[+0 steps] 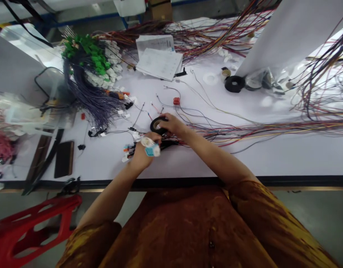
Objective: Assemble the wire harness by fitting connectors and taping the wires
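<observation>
My right hand [173, 125] grips a roll of black tape [154, 125], its thumb and fingers around the ring. Just below and left of it, my left hand [140, 155] is closed around a wire bundle [171, 143], partly black-wrapped, which runs off to the right. Small connectors [127, 152] stick out of the bundle on the left side of that hand. A white and light-blue object [151, 147] shows on top of my left hand; its kind is unclear. Loose wire ends and a red connector [176, 101] lie just beyond my hands.
Dark wires with green connectors [89, 54] are heaped at the back left, beside papers [160, 63]. Another black tape roll [234, 84] lies at the back right. A phone [63, 159] rests near the left front edge. Below stands a red stool [34, 230].
</observation>
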Available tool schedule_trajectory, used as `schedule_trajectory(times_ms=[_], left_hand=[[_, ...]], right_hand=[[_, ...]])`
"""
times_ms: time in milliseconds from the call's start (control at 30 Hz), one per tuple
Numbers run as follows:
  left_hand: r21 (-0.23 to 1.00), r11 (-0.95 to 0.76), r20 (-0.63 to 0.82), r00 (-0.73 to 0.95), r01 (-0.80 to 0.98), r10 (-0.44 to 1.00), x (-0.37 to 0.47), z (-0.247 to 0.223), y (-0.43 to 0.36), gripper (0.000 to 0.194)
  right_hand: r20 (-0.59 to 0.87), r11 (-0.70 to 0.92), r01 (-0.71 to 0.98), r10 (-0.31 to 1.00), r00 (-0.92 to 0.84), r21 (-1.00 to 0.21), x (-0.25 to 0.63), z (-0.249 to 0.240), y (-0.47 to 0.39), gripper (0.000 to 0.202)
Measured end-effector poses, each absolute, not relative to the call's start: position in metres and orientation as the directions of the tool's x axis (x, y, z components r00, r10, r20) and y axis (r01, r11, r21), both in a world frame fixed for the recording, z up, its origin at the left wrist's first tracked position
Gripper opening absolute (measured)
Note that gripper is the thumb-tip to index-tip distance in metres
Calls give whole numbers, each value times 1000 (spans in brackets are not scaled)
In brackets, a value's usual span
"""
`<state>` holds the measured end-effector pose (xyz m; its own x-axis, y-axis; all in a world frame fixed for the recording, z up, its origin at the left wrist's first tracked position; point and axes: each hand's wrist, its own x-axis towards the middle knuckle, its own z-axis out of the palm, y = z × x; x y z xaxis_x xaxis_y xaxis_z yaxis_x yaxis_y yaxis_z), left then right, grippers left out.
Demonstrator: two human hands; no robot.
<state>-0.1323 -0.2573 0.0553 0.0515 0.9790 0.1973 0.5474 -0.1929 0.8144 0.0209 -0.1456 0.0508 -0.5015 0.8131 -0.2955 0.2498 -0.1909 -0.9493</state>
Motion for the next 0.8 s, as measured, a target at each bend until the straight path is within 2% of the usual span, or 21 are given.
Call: schedule_trajectory(times_ms=[67,100,200,267,333,400,467,567,633,700,733,800], left_hand=[[877,-133,189,-78,461,979,-138,53,-253,14],[903,-102,164,-117,418,979,-141,51,-250,16],[947,40,20,-183,318,983,-142,48,-235,23],[936,134,-67,-209,327,976,-139,51,-226,24],[926,187,-123,-207,327,971,-134,56,-219,25],[942,192,-142,-192,277,971,-130,61,-218,25],[950,146,-105,-161,276,981,-127,62,-223,22],[875,-31,50,-26,483,998,-122,58,-238,14],[757,-167,106,133,632,985,-117,54,-249,11],[647,-270,97,275,713,957,-114,51,-257,15],[618,-300,86,316,727,945,-114,50,-260,17],[654,-270,86,285,707,955,-119,47,-263,14]], right_hand=[[-349,-296,189,846,-403,-936,33,49,-155,43],[-328,-284,171,873,-362,-944,40,48,-164,46],[-141,-83,191,937,-318,-978,56,40,-206,54],[-36,57,233,926,-376,-971,56,32,-235,57],[3,149,258,870,-493,-955,51,25,-255,58],[22,201,262,830,-557,-944,48,23,-257,43],[45,213,285,865,-500,-935,49,30,-243,23],[-21,130,337,912,-410,-933,49,45,-203,23],[-143,67,375,852,-503,-925,41,52,-175,26],[-218,95,432,756,-617,-897,27,55,-154,29],[-224,134,450,721,-655,-883,20,55,-146,28],[-219,153,449,709,-671,-880,12,52,-138,24]])
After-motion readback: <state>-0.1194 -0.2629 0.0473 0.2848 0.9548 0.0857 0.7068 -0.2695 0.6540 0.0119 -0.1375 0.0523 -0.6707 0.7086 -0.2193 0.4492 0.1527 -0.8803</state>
